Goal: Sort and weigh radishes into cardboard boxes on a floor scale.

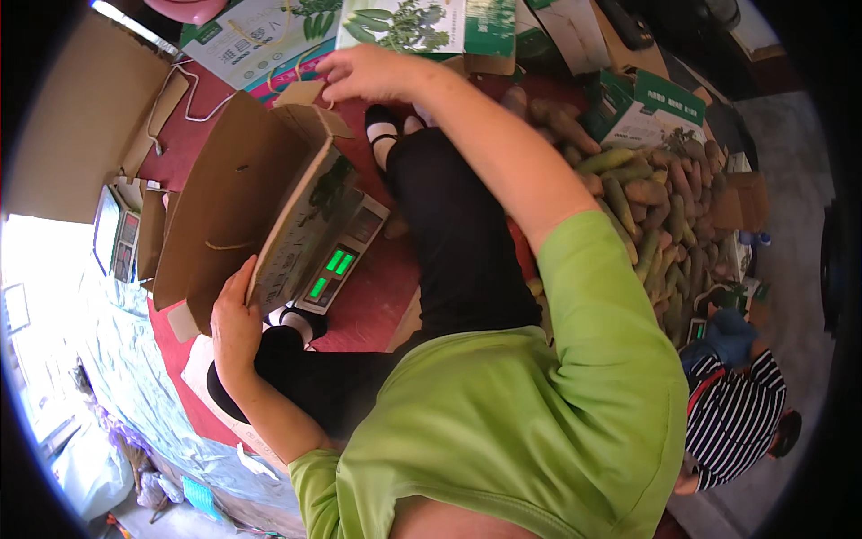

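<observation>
An open cardboard carton (229,193) stands on a digital scale (361,225) with lit green displays, its flaps raised. My left hand (235,314) grips the carton's near edge, thumb and fingers around the cardboard. At the far end, my right hand (373,74) is beside a small raised end flap (301,93), fingers stretched and apart. Whether its fingertips touch that flap is hard to tell. A cord handle lies inside the carton. The printed outer side, with a green leaf picture, faces my legs.
Long green and reddish-brown tubers (660,211) are heaped on the right. Printed cartons (413,25) lie at the far side, with a green-and-white box (648,112) beside the heap. Another scale (117,235) stands on the left. A person in a striped top (736,418) is at lower right.
</observation>
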A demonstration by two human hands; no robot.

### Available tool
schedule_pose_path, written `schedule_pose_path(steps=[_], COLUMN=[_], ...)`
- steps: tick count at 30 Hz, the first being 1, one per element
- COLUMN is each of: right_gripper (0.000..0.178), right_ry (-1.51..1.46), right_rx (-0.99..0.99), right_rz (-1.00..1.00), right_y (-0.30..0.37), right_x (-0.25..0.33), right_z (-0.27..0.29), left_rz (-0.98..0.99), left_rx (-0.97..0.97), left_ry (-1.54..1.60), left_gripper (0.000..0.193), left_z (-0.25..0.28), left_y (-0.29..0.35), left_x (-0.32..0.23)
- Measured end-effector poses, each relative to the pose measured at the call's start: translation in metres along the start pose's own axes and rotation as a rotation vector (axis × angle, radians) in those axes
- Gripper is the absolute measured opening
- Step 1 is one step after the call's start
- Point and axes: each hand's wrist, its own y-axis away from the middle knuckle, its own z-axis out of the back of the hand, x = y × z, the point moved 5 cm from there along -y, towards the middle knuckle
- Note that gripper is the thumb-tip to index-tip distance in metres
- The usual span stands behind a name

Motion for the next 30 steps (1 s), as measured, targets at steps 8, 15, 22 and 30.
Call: schedule_pose_path(steps=[8,15,22,30], right_gripper=[0.051,0.034,0.028,0.022], right_ry=[0.012,0.304,0.335,0.461], right_rx=[-0.305,-0.221,-0.360,-0.422], right_rz=[-0.284,-0.746,-1.013,-1.232], right_y=[0.145,0.353,0.471,0.489], right_x=[-0.114,-0.267,-0.282,-0.276], right_z=[0.088,0.014,-0.053,0.022], left_rz=[0.049,0.056,0.133,0.210], left_rx=[-0.031,0.009,0.053,0.014], left_ry=[-0.057,-0.001,-0.014,-0.082], left_gripper=[0.053,0.041,0.038,0.034], left_z=[0.003,-0.002,-0.007,-0.007], left_y=[0.001,-0.004,-0.010,-0.005], left_x=[0.006,0.010,0.013,0.021])
